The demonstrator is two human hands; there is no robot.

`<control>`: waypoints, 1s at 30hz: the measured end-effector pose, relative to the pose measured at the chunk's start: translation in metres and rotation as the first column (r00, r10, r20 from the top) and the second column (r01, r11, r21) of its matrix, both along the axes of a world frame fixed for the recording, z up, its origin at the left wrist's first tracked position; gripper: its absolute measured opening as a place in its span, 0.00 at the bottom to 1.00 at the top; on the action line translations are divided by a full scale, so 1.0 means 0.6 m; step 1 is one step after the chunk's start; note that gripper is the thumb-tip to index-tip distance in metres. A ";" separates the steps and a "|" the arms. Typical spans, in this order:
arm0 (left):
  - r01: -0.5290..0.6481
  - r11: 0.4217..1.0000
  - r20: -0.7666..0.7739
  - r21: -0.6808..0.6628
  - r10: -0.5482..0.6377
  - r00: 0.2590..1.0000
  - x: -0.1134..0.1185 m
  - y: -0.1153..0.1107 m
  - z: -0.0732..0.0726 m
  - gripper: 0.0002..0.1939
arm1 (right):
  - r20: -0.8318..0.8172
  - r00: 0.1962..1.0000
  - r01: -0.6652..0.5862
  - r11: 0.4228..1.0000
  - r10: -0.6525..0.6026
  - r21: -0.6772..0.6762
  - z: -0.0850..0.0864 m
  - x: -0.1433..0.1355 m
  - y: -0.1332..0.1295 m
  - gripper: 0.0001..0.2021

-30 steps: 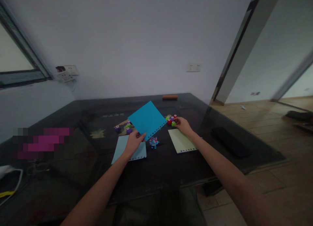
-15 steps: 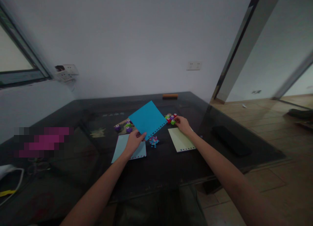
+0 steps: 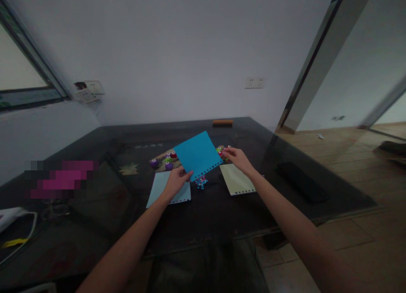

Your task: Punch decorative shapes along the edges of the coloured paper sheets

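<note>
My left hand [image 3: 177, 181] pinches the lower edge of a bright blue sheet of paper [image 3: 198, 154] with punched holes, tilted above the table. My right hand [image 3: 237, 157] is closed near the sheet's right corner, beside a cluster of small coloured balls with eyes [image 3: 219, 150]; what its fingertips hold is too small to tell. A light blue punched sheet [image 3: 158, 187] lies under my left hand. A cream punched sheet [image 3: 236, 181] lies below my right hand. Between them sits a small blue-and-pink speckled thing [image 3: 201, 182], partly under the raised sheet.
More eyed balls [image 3: 168, 160] rest at the left on a brownish piece. An orange-brown bar [image 3: 222, 122] lies at the table's back edge. A black elongated case [image 3: 301, 182] is at the right. Glasses [image 3: 55, 210], a white cable [image 3: 31, 229] and a blurred magenta object [image 3: 63, 179] are left.
The blue sheet has moved slightly right, towards my right hand. My right hand's fingertips have shifted up and left over the balls, covering more of them. The view has turned a little.
</note>
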State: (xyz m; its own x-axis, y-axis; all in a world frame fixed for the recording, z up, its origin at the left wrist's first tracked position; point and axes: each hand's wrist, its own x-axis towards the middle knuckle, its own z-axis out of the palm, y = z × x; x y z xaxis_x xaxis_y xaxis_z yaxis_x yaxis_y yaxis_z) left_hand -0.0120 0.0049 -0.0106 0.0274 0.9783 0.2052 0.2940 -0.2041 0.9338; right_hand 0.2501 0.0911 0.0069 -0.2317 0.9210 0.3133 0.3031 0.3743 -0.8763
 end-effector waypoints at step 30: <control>-0.083 0.987 0.012 0.137 0.082 0.997 0.017 -0.014 0.035 0.15 | -0.315 0.948 -0.027 0.980 -0.036 -0.195 0.012 -0.007 -0.031 0.14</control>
State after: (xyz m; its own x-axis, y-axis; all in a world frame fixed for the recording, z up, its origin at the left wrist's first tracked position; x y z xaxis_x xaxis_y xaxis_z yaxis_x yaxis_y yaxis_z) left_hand -0.0018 -0.0034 0.0103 -0.0536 0.9398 0.3374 0.3096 -0.3056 0.9004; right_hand 0.2461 0.0724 0.0144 -0.1459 0.9719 0.1847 0.0001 0.1868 -0.9824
